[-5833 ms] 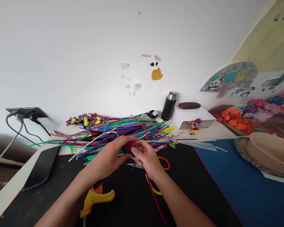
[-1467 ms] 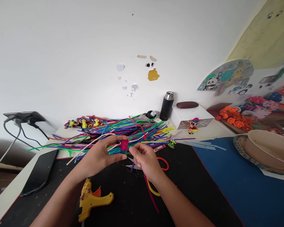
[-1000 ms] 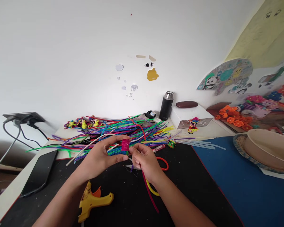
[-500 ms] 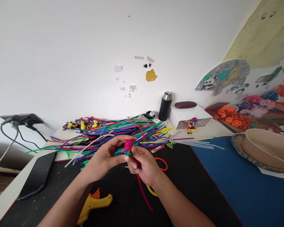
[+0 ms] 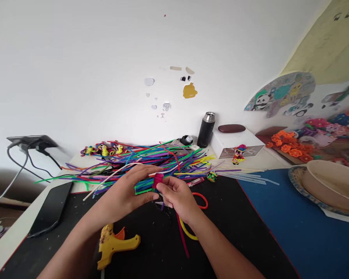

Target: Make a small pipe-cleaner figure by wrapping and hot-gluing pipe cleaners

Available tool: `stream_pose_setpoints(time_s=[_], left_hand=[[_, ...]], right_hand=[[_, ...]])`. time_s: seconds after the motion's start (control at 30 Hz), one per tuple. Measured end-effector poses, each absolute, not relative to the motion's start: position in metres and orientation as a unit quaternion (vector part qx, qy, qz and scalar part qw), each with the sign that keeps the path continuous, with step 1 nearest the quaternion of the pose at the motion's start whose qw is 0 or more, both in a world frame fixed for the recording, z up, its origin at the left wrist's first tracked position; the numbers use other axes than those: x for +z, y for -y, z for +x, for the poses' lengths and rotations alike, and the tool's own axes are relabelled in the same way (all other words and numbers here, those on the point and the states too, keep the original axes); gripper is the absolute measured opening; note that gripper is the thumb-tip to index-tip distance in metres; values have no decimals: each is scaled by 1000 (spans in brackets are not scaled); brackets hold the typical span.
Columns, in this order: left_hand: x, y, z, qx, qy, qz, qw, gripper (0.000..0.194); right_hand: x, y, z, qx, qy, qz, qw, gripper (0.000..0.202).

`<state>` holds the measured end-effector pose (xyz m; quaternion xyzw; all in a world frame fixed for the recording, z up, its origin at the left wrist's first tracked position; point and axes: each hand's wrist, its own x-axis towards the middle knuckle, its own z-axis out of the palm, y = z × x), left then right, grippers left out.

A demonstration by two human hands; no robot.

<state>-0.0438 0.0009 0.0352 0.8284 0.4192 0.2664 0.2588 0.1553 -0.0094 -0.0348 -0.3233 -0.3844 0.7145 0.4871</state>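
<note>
Over a black mat (image 5: 151,255) on a pale bench (image 5: 19,232) against a white wall (image 5: 75,77), a pink roll (image 5: 158,178) is handled.
At left, a flat, glossy phone (image 5: 50,209) is laid near the bench's straight edge, then a smudged yellow plastic glue gun (image 5: 116,243). Fuzzy, many-coloured pipe cleaners (image 5: 148,157) are heaped behind the hands. The left hand (image 5: 120,193) is parted wide, thumb and forefinger curved around the short roll; whether contact is made cannot be told. By the right hand (image 5: 180,197), the roll is pinched between thumb and fingers. Beyond it, scissors (image 5: 204,201) are partly hidden. The black mat's red-trimmed right edge is bordered by a smooth blue surface (image 5: 279,209), where a round bowl (image 5: 334,186) is seated.
</note>
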Motion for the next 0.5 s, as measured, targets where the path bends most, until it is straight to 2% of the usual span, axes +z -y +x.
stream_pose_setpoints(time_s=[0.17,0.33,0.5], left_hand=[[31,2,-45,227,-393,876,161,55],[28,1,-39,232,-377,887,129,43],[31,-1,-39,267,-367,885,101,42]], right_hand=[[-38,10,153,687,416,-348,483,56],[-40,10,151,673,429,-357,486,56],[-38,10,151,691,407,-348,485,59]])
